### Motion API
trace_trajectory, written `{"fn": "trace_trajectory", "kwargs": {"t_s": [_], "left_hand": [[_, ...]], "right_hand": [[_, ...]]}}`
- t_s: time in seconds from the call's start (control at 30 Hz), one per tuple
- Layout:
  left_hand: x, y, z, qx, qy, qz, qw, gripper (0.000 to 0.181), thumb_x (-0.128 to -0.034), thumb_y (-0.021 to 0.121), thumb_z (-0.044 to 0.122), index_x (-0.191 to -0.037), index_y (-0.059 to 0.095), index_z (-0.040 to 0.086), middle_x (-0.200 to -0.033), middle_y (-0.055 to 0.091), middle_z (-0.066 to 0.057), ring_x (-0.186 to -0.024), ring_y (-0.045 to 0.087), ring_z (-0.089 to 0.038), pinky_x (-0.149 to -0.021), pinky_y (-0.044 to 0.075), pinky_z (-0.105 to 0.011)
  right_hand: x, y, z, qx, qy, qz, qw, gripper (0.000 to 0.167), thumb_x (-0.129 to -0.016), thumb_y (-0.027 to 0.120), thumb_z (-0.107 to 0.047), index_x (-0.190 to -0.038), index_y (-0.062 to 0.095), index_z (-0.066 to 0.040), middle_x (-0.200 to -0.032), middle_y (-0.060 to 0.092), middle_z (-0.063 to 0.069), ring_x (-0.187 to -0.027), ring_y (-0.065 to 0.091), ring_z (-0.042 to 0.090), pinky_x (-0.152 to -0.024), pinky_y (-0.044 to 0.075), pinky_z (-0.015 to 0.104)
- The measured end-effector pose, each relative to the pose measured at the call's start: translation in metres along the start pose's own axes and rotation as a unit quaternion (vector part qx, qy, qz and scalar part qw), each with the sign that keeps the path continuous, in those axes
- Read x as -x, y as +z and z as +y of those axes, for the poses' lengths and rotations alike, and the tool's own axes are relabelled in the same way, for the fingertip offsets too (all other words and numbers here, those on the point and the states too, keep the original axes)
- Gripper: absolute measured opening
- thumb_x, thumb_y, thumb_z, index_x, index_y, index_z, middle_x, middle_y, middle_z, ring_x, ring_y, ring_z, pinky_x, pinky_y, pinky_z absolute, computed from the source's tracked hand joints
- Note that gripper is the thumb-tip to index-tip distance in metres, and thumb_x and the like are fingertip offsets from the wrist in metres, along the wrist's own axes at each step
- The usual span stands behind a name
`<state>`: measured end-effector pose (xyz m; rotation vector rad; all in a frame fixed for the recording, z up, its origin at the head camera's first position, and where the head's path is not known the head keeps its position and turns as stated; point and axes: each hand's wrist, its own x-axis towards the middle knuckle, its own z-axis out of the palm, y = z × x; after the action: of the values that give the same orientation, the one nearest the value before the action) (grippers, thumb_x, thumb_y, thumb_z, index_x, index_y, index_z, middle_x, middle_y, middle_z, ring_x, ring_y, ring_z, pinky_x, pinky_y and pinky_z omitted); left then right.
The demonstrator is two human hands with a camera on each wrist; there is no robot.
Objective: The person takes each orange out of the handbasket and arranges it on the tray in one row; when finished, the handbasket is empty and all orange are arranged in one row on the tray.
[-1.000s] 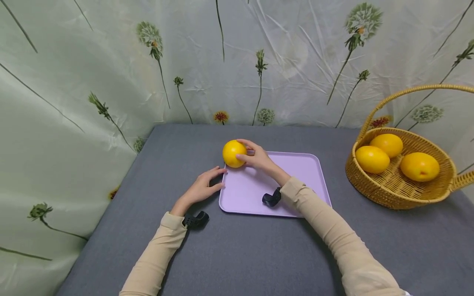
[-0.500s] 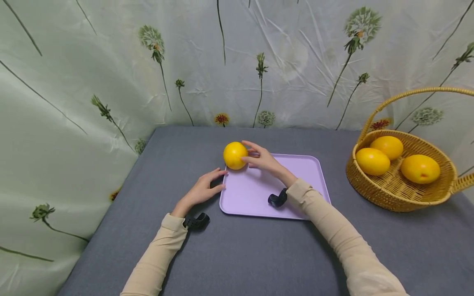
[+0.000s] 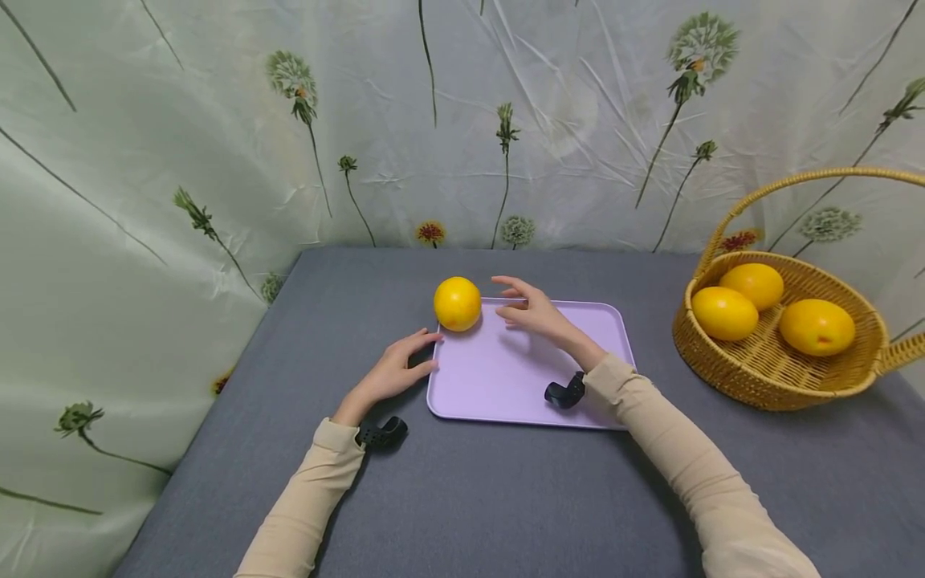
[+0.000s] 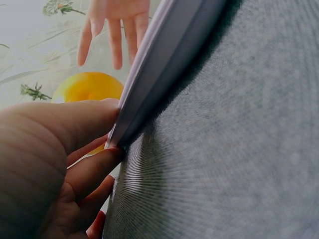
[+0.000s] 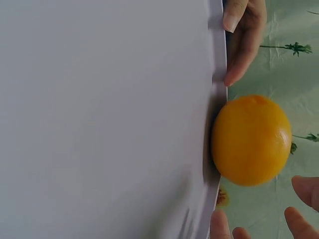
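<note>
A round yellow-orange fruit, which looks like an orange [image 3: 458, 304], sits at the far left corner of a lilac tray [image 3: 491, 377]. My right hand [image 3: 540, 315] is above the tray, to the right of the orange and apart from it, with its fingers spread and nothing in them. At the tray's left rim, my left hand [image 3: 396, 364] touches the edge with its thumb and fingertips. The left wrist view shows the thumb [image 4: 84, 122] against the rim, with the orange [image 4: 89, 87] beyond. In the right wrist view the orange [image 5: 251, 140] rests by the rim.
To the right stands a wicker basket [image 3: 759, 393] with a tall handle, holding three more yellow-orange fruits [image 3: 817, 327]. Grey cloth [image 3: 499, 498] covers the table. A flower-printed curtain [image 3: 405, 120] hangs behind and on the left.
My right hand has let go of the orange and drawn back to the right, its fingers spreading. The orange stays at the tray's corner. The left hand has not moved.
</note>
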<state>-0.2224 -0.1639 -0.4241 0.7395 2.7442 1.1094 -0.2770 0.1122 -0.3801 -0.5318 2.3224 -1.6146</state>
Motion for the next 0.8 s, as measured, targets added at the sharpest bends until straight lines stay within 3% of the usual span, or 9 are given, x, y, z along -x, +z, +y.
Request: {"fn": "trace_trajectory", "kwargs": {"t_s": [0.27,0.6,0.8], "left_hand": [[-0.001,0.0,-0.001,0.007,-0.008,-0.004,0.9999,0.049,-0.0911,0.059,0.019,-0.137,0.047,0.006,-0.146,0.042,-0.018,-0.14,0.03,-0.038,-0.113,0.025,-0.058],[-0.001,0.001,-0.002,0.008,-0.003,-0.002,1.0,0.049,-0.0913,0.058,0.018,-0.137,0.047,0.005,-0.145,0.043,-0.019,-0.14,0.03,-0.038,-0.113,0.025,-0.057],[0.0,0.001,-0.002,0.008,0.0,0.001,1.0,0.049,-0.0906,0.059,0.017,-0.136,0.047,0.004,-0.145,0.043,-0.019,-0.14,0.031,-0.038,-0.113,0.025,-0.057]], "right_hand": [[0.013,-0.018,0.0,0.017,0.004,0.037,0.9992,0.057,-0.09,0.058,-0.009,-0.143,0.037,-0.012,-0.141,0.04,0.027,-0.119,0.054,0.041,-0.091,0.053,0.042],[0.034,-0.038,0.002,0.034,-0.008,0.071,0.9969,0.056,-0.091,0.056,-0.006,-0.143,0.036,-0.007,-0.139,0.041,0.029,-0.121,0.053,0.043,-0.092,0.053,0.044],[0.049,-0.049,0.002,0.058,-0.009,0.084,0.9947,0.054,-0.092,0.056,-0.01,-0.143,0.037,-0.011,-0.14,0.043,0.027,-0.122,0.052,0.041,-0.092,0.052,0.041]]}}
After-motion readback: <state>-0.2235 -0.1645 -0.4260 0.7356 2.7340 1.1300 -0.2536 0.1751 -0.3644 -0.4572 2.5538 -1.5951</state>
